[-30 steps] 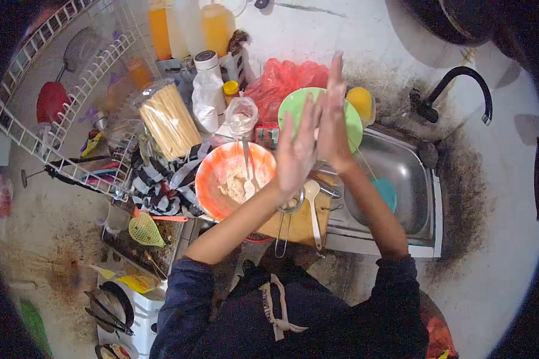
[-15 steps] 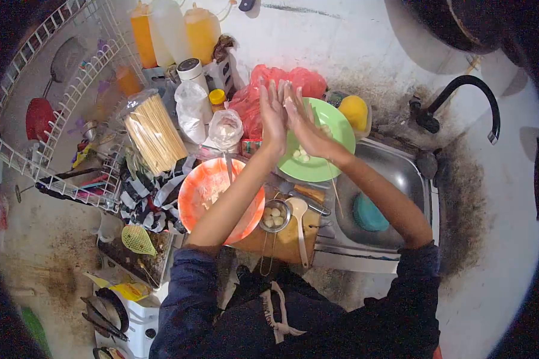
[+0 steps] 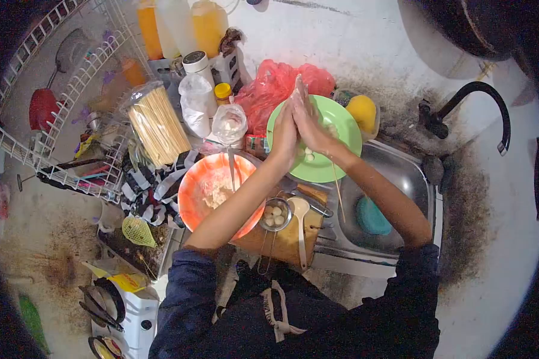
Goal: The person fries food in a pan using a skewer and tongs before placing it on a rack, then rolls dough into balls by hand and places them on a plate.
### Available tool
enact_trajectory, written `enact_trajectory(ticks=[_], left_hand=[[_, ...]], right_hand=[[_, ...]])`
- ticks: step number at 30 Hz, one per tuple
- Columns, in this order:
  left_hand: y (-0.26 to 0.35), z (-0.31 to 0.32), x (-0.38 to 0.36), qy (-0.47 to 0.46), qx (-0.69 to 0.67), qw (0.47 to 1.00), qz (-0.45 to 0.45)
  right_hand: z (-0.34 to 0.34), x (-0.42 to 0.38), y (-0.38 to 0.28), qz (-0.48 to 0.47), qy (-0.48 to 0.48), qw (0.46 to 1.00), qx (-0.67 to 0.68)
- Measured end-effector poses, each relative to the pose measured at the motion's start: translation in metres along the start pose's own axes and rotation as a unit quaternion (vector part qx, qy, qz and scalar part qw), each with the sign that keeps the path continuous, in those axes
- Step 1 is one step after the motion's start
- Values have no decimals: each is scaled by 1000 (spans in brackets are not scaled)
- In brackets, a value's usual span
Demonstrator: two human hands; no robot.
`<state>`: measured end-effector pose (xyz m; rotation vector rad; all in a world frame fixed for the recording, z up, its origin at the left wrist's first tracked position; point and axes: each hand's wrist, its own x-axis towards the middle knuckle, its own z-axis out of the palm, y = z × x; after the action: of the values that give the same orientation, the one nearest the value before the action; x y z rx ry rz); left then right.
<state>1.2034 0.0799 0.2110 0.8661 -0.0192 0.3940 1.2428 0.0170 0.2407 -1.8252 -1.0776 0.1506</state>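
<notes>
My left hand [image 3: 286,133] and my right hand [image 3: 308,122] are pressed palm to palm, fingers straight and pointing away from me. Whatever lies between the palms is hidden. Both are above the left part of a green plate [image 3: 344,119], which carries a few small pale balls [image 3: 309,154]. A thin stick [image 3: 339,194] hangs over the plate's near edge. Under my left forearm stands an orange-and-white bowl [image 3: 189,179] with pale dough [image 3: 217,197] and a metal utensil handle [image 3: 232,167]. Several pale balls rest in a small strainer [image 3: 275,214], beside a cream-coloured spoon [image 3: 301,224].
On the right is a steel sink [image 3: 407,179] holding a teal bowl [image 3: 374,216], with a black faucet [image 3: 476,90] above. Bagged skewers [image 3: 159,125], an open bag of white powder [image 3: 229,124] and a red plastic bag [image 3: 281,87] stand behind. A wire rack [image 3: 60,128] is at left.
My hands have slid against each other: the fingertips, fanned apart before, now line up closely. The whole view has shifted slightly. Bowl, plate and strainer stay in place.
</notes>
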Motion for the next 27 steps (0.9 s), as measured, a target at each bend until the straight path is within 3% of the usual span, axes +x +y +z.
enact_trajectory(ticks=[5, 7, 9, 15, 19, 22, 27], left_hand=[[8, 4, 2, 50, -107, 993, -12], [6, -3, 16, 50, -121, 991, -8], [5, -5, 22, 52, -137, 989, -3], [26, 4, 28, 129, -249, 956, 85], [33, -5, 35, 147, -250, 951, 103], [38, -6, 32, 142, -184, 968, 97], [34, -8, 28, 154, -133, 978, 47]], right_hand=[[8, -12, -9, 7, -12, 1000, -10], [8, -14, 2, -55, -90, 989, 99], [6, -21, 1, -44, -96, 987, 117], [-2, -38, -26, -5, -149, 972, 181], [-5, -45, -20, 32, -174, 979, 107], [-16, -42, -13, 52, -218, 961, 165], [-33, -36, 7, 85, -230, 959, 142]])
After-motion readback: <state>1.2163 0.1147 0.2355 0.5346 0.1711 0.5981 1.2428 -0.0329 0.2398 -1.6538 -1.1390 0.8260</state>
